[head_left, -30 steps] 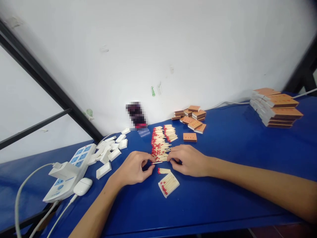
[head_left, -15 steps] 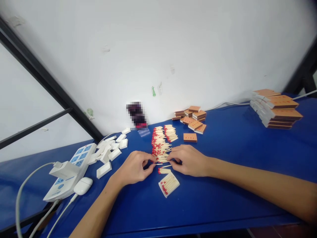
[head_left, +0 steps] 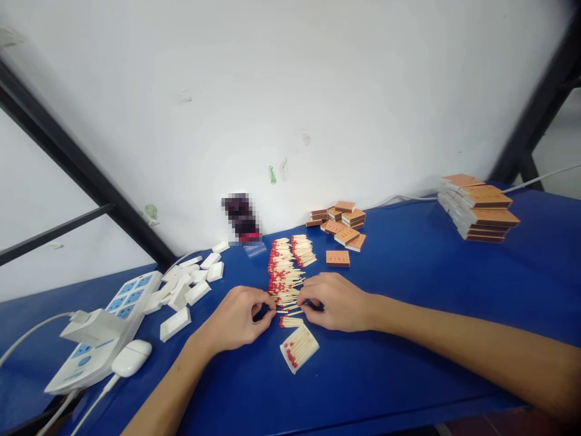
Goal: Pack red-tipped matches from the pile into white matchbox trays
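The left hand (head_left: 245,316) seems to pinch a match (head_left: 283,312) at the near end of the match pile (head_left: 285,272); the right hand's (head_left: 333,303) thumb and finger curl close there, their grip unclear. A light pinch should part sticks without nudging the small row (head_left: 293,322) or tray (head_left: 307,356) nearby. The glossy blue table (head_left: 385,375) meets a scuffed white wall (head_left: 363,91).
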